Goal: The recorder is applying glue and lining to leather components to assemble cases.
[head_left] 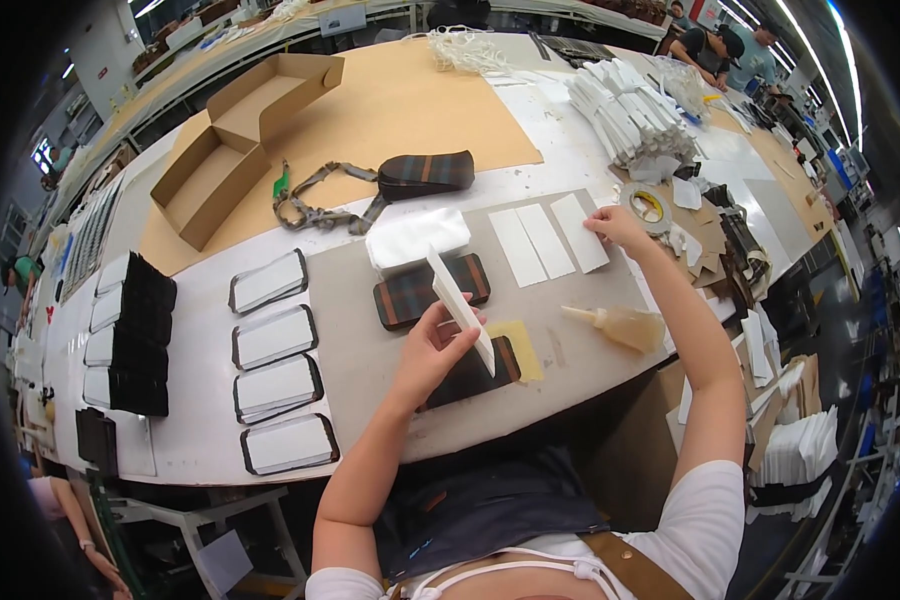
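Note:
My left hand (435, 348) holds a small stack of white rectangular cards (453, 292) on edge, between thumb and fingers. My right hand (620, 228) pinches the edge of a white card (576, 236) lying on the grey board (560, 300). Two more white cards (532, 243) lie side by side to its left. Beneath and behind my left hand are a plaid fabric piece (398, 303) and a second dark piece (505, 362), partly hidden. A folded white cloth-like piece (415, 240) sits just beyond. A yellow sheet (524, 350) pokes out beside the near piece.
A squeeze bottle (625, 328) lies at the right, near a tape roll (648, 206). Several black-edged white panels (275, 335) line the left, beside dark pouches (145, 335). Farther off are an open cardboard box (210, 185), a plaid case (425, 176) and bundled white strips (630, 110).

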Action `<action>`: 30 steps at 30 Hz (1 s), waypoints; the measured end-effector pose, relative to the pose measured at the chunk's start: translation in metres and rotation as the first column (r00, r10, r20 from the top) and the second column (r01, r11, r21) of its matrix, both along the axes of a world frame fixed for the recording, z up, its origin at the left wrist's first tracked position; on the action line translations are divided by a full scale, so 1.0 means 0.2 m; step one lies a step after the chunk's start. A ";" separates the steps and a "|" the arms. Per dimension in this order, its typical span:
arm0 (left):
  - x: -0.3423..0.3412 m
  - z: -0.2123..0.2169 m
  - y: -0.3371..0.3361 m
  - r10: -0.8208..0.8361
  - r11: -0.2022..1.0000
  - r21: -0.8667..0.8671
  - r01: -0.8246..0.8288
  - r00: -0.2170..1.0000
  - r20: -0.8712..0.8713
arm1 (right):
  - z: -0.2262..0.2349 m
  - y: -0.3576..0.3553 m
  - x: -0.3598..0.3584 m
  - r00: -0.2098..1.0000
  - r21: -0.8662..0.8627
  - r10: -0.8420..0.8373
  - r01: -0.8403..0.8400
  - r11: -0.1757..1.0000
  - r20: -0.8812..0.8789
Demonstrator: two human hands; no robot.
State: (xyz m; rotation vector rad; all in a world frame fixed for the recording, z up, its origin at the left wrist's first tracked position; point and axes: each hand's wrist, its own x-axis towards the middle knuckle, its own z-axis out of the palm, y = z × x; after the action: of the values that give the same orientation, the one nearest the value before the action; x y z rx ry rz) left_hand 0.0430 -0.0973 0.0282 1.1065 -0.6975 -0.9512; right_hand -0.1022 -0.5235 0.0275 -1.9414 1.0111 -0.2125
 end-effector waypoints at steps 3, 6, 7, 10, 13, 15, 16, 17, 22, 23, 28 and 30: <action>0.00 -0.01 0.00 -0.003 1.000 -0.011 0.003 1.000 -0.007 | -0.05 0.02 0.03 0.999 0.029 0.026 -0.027 0.999 0.039; 0.00 -0.01 0.00 0.002 1.000 -0.013 -0.002 1.000 -0.014 | -0.07 0.03 0.06 0.999 -0.031 -0.013 0.014 0.999 0.029; 0.00 0.00 0.00 -0.005 1.000 -0.005 0.005 1.000 -0.011 | -0.08 0.03 0.06 1.000 -0.086 -0.009 0.011 0.996 0.023; -0.01 0.01 -0.01 -0.022 1.000 0.008 0.022 1.000 -0.003 | -0.12 0.03 0.05 1.000 -0.226 -0.007 0.005 0.974 -0.006; -0.01 0.01 0.00 -0.018 1.000 0.016 0.018 1.000 -0.002 | -0.10 0.09 0.08 0.997 -0.397 0.008 -0.038 0.917 -0.076; -0.01 0.00 0.00 -0.013 1.000 0.012 0.013 1.000 -0.007 | -0.07 0.14 0.09 0.992 -0.485 0.013 -0.073 0.871 -0.126; -0.01 0.00 0.00 -0.014 1.000 0.002 0.014 1.000 -0.009 | -0.07 0.15 0.09 0.989 -0.551 0.000 -0.084 0.831 -0.150; -0.01 0.00 -0.01 -0.015 1.000 -0.008 0.015 1.000 -0.011 | -0.06 0.16 0.08 0.985 -0.613 -0.015 -0.096 0.784 -0.173; -0.02 0.00 0.00 0.007 1.000 -0.005 -0.007 1.000 -0.019 | 0.04 0.50 0.17 0.959 -0.370 0.268 -0.216 0.903 0.095; -0.02 -0.01 0.00 0.018 1.000 -0.019 -0.019 0.999 -0.028 | 0.11 0.65 0.19 0.923 -0.202 0.360 -0.330 0.922 0.134; -0.02 0.00 -0.01 0.001 1.000 -0.017 -0.002 0.999 -0.047 | 0.28 1.19 0.16 0.771 -0.041 0.540 -0.561 0.827 0.338; -0.01 0.00 -0.01 0.005 1.000 -0.014 -0.005 1.000 -0.007 | 0.29 1.22 0.16 0.754 -0.109 0.559 -0.559 0.822 0.345</action>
State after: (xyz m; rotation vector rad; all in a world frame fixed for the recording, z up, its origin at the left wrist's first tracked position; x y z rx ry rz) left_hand 0.0404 -0.0987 0.0275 1.0919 -0.6948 -0.9442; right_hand -0.0709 -0.2799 0.0857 -2.0156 0.1566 -0.2145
